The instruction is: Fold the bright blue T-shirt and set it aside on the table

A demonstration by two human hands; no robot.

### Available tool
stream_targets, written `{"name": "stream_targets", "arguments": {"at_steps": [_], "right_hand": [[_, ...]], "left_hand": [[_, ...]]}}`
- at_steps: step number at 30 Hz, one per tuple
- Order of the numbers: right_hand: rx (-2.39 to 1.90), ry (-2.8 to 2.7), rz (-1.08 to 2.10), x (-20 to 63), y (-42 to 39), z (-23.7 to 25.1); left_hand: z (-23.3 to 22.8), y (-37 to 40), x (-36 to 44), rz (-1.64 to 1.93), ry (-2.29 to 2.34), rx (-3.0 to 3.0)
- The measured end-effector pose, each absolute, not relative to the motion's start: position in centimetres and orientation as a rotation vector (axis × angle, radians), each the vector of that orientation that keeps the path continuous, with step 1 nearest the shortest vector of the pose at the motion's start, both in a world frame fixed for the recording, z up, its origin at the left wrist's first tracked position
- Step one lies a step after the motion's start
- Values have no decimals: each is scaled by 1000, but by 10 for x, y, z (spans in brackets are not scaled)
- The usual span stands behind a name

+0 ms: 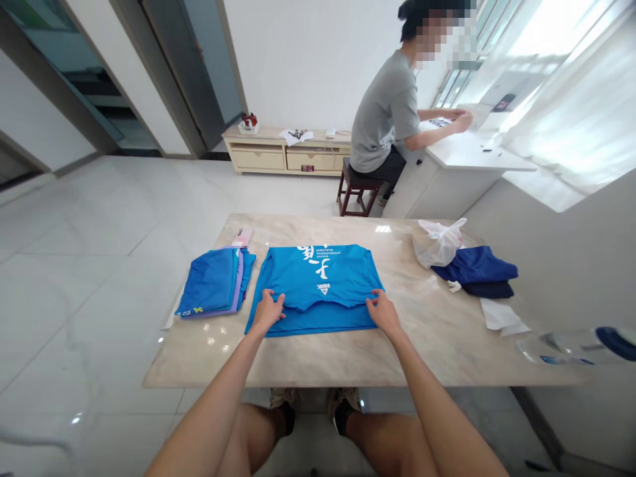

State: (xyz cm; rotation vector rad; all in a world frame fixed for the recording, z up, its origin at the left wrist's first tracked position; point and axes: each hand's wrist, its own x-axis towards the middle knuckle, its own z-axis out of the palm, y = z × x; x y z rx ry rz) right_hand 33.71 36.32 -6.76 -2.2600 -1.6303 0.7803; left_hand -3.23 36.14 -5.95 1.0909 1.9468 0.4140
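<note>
A blue T-shirt (342, 271) with white lettering lies partly folded on the marble-look table (318, 364). Its upper layer is turned back, leaving a strip of the lower layer bare along the near side. My left hand (269, 310) pinches the left end of the folded-over edge between thumb and fingers. At the right end of that same edge, my right hand (382, 310) grips the cloth in a similar pinch. To the left of the shirt sits a stack of folded clothes (211, 281), blue with a purple layer.
On the table's right are a tied white plastic bag (437, 244), dark blue clothes (479, 268), white paper (501, 317) and a clear bottle (561, 348). Pink packets (243, 237) lie behind the stack. Another person (385, 112) sits on a stool (360, 189) beyond the table.
</note>
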Motion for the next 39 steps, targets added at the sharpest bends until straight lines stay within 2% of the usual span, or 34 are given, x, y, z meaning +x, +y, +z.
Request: {"name": "stream_targets", "arguments": {"at_steps": [7, 12, 26, 33, 36, 39], "right_hand": [[-2107, -1058, 1344, 330, 369, -61], [-1971, -967, 1523, 323, 360, -47], [-1991, -1118, 1497, 329, 353, -29], [-2097, -1377, 1474, 328, 349, -44], [-2155, -1652, 1294, 334, 349, -49], [-2180, -1925, 883, 342, 351, -53]], "left_hand": [[-44, 355, -25, 444, 1616, 768], [-36, 349, -13, 469, 1494, 665], [-26, 351, -33, 397, 1645, 1012], [-28, 346, -33, 235, 1675, 1258], [-28, 345, -35, 141, 1713, 1343], [-29, 345, -36, 109, 1873, 1495]]}}
